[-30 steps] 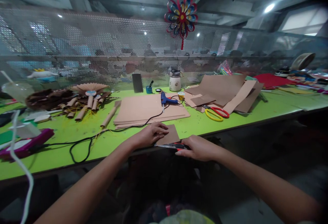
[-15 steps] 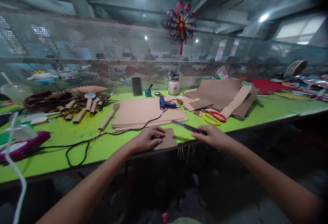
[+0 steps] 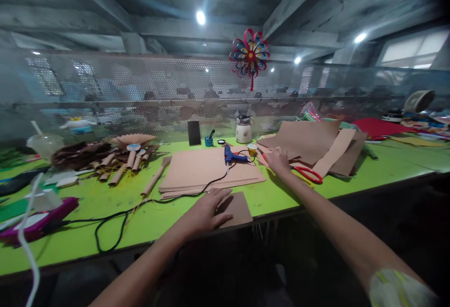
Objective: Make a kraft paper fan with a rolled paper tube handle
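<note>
My left hand (image 3: 209, 211) lies with fingers apart on a small brown cardboard piece (image 3: 241, 209) at the table's front edge. Farther back, my right hand (image 3: 278, 161) is closed around a utility knife (image 3: 265, 158); only a red part shows clearly, the rest being hidden by the fingers or blurred. Beside that hand lie scissors (image 3: 310, 175) with red and yellow handles, partly covered by the wrist. A blue glue gun (image 3: 235, 157) rests on stacked cardboard sheets (image 3: 191, 168) to the left of the knife.
Large brown paper sheets (image 3: 309, 138) spread at the right. A black cord (image 3: 176, 200) runs across to a purple power strip (image 3: 66, 209). Paper fans with rolled handles (image 3: 131, 159) pile up at the left. A white bottle (image 3: 243, 131) stands by the mesh partition (image 3: 168, 82).
My right hand has moved away from the front edge, back toward the scissors and paper sheets, with the knife. My left hand stays on the cardboard piece. The view has tilted upward.
</note>
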Motion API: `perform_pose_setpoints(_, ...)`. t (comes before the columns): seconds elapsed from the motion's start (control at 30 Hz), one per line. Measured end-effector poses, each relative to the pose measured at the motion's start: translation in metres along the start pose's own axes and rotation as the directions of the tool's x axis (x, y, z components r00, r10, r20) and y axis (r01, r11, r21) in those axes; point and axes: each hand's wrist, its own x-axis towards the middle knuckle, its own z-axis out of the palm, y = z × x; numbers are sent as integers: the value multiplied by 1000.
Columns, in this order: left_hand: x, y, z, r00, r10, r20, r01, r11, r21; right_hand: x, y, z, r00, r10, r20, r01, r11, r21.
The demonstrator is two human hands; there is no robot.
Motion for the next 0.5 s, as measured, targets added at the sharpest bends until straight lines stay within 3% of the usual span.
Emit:
perform_pose_setpoints(0.07, 1, -2, 0, 1000, 4, -9, -4, 999, -48, -17, -11, 5, 993, -98, 71, 95, 994, 51)
perform_pose_setpoints(0.13, 1, -3, 0, 1000, 6, -26, -9, 995, -102, -38, -25, 9, 957, -219, 191, 195, 971, 135)
perform_pose_setpoints(0.17, 2, -3, -1, 999, 10, -37, -15, 992, -127, -47, -32, 10, 915, -298, 273, 248, 947, 202)
perform_pose_setpoints(0.23, 3, -4, -1, 997, 18, -72, -30, 985, -172, -61, -46, 13, 784, -459, 418, 288, 865, 411)
perform_pose_setpoints(0.3, 3, -5, 0, 993, 8, -114, -31, 978, -206, -68, -56, 15, 709, -517, 481, 217, 808, 548)
perform_pose_setpoints(0.43, 3, -6, 1, 976, -113, -185, 55, 954, -294, -69, -65, 24, 691, -481, 540, 31, 766, 642)
perform_pose_setpoints(0.5, 3, -7, 1, 962, -194, -194, 108, 917, -383, -65, -68, 30, 695, -480, 536, -71, 695, 715)
